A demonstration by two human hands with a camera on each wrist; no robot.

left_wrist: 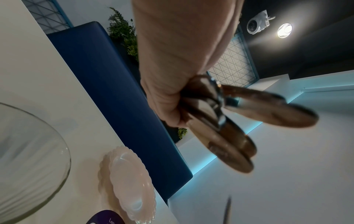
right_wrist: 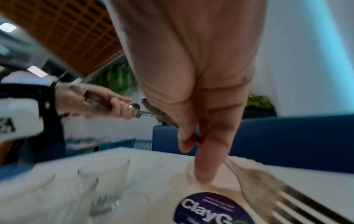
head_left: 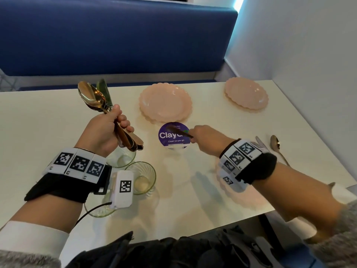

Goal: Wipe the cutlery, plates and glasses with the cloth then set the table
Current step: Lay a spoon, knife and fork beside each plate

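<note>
Cutlery [head_left: 100, 105] is bunched upright in the left hand [head_left: 105, 130], fingers wrapped tight round the handles, gold spoon bowls and a knife blade fanning out above the fist, the whole bundle held up over the near-left part of the white table [head_left: 48, 120]. Over to the right hand [head_left: 202, 137], which pinches a single fork [right_wrist: 272, 186] between thumb and fingers, tines angled down low over the round purple sticker [head_left: 172, 137] at the table's middle; the wrist view blurs whether the tines touch the surface. Just beyond that sticker sits a stack of pink scalloped plates [head_left: 165, 102], and a single pink plate [head_left: 246, 97] lies well apart at the far right. Three clear glasses [head_left: 143, 176] cluster under the left wrist at the near edge. By the right wrist, a gold spoon [head_left: 276, 146] lies flat on the table. A blue bench back [head_left: 116, 35] runs behind it all.
</note>
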